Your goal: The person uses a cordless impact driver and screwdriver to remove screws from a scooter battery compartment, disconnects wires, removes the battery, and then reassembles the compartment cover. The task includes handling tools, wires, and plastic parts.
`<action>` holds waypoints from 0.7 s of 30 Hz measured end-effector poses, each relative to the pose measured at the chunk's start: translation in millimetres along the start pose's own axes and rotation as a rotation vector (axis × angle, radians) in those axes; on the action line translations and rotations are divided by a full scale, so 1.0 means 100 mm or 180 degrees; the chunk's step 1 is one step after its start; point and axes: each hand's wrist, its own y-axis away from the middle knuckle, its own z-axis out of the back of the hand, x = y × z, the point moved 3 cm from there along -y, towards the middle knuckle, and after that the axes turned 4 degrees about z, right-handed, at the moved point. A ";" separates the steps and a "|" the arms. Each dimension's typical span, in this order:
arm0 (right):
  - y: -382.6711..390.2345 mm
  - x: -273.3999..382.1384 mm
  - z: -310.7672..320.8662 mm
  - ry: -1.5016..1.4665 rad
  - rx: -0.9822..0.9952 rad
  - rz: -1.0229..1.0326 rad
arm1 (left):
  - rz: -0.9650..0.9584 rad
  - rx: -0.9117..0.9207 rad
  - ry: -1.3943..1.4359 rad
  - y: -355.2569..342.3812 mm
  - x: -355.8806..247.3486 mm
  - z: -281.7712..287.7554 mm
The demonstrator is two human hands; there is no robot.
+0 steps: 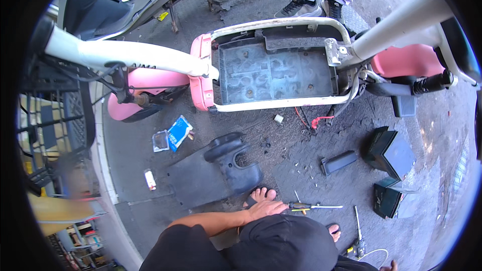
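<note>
My left hand (268,209) lies across my bent knee, fingers stretched out, holding nothing that I can see. Just beyond its fingertips is a screwdriver (321,206) on the ground; whether they touch it I cannot tell. Only a bit of my right hand (391,266) shows at the lower edge, so its grip is hidden. Nearest to that hand is a tool with a long shaft (358,228) and a pale cord. Ahead stands a white and pink electric scooter, its open battery tray (278,73) bare to the bottom. A dark plastic floorboard cover (201,175) lies before me.
Two dark boxy pieces (391,153) and a narrow black cover (339,162) lie to the right. A blue packet (179,131) rests at left. Red-ended wires (320,119) hang below the frame. Another person's shoes (299,8) stand beyond the scooter, near a dark scooter (145,5).
</note>
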 end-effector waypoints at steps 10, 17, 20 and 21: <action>1.51 -0.55 1.23 -0.0580 0.1016 -0.1216 | 0.1287 0.1450 -0.0612 -0.42 -0.37 0.19; 2.31 -0.34 2.09 -0.0586 0.2275 -0.1251 | 0.2150 0.1674 -0.1090 -0.35 -1.31 1.11; 2.41 -0.31 2.42 -0.0088 0.2811 -0.0713 | 0.2621 0.2173 -0.1139 -0.44 -1.96 1.51; 2.47 -0.30 2.54 -0.0156 0.2859 -0.0708 | 0.2657 0.2076 -0.1252 -0.45 -2.24 1.61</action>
